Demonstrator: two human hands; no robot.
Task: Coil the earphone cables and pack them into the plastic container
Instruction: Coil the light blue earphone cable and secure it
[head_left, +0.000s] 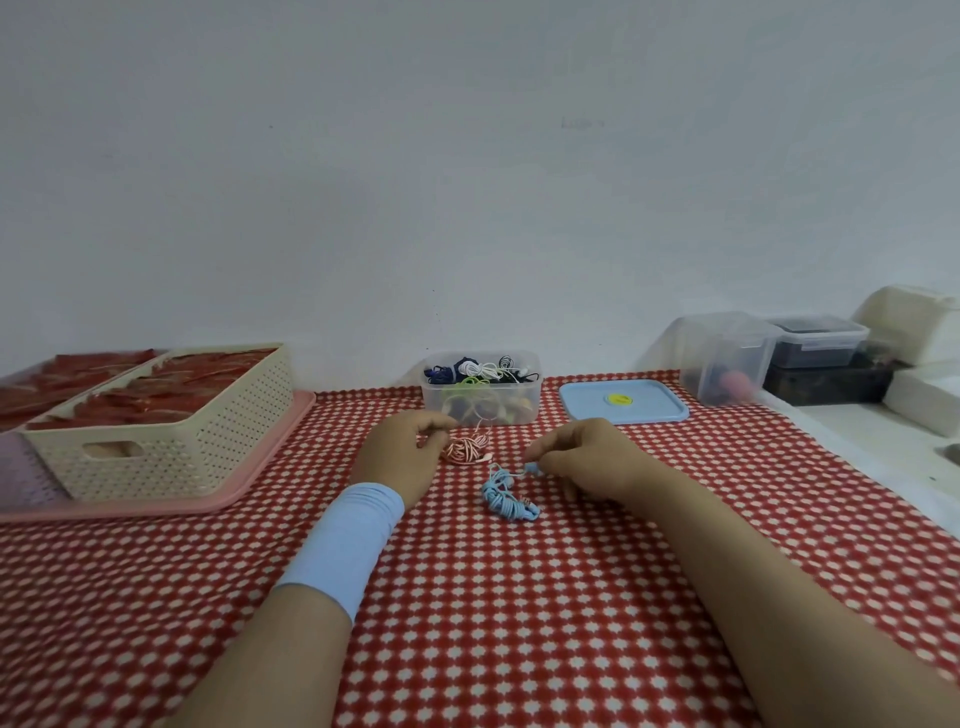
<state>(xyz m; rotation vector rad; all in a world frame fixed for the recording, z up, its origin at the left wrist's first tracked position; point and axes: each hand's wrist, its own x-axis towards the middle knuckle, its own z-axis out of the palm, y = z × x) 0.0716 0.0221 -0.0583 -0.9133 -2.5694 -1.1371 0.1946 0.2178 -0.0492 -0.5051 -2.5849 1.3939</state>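
- Biggest thing on my feed is the red-and-white checked tablecloth (467, 649), which fills the whole near half.
- On the left sits a cream basket (171, 457) of red stuff on a pink tray (156, 508). It isn't part of this job.
- Far centre is the plastic container (533, 385), open, with a bunch of coiled cables already in it. Its blue lid (657, 411) lies flat just to the right.
- Both hands are out in front of the container. The left hand (400, 460) has its fingers curled in at the left edge of the red-and-white earphone (462, 451). It looks like it's pinching a thin strand, though it's tiny from here.
- The right hand (587, 460) has thumb and forefinger pinched on 1 loose end of the blue earphone (508, 503), with the other fingers loosely curled under.
- The relation that matters: the blue bundle lies on the cloth to the near-left of the right fingertips, between the 2 hands. A short run of cable goes up from it to the pinch. Its long axis runs from far-left to near-right.
- The right hand is the closer 1 to the blue bundle. The red-and-white bundle is just near of the container wall, touching the left fingers.
- My guess is that both bundles are roughly wound, with the tails left to tuck before the short hop away into the container.
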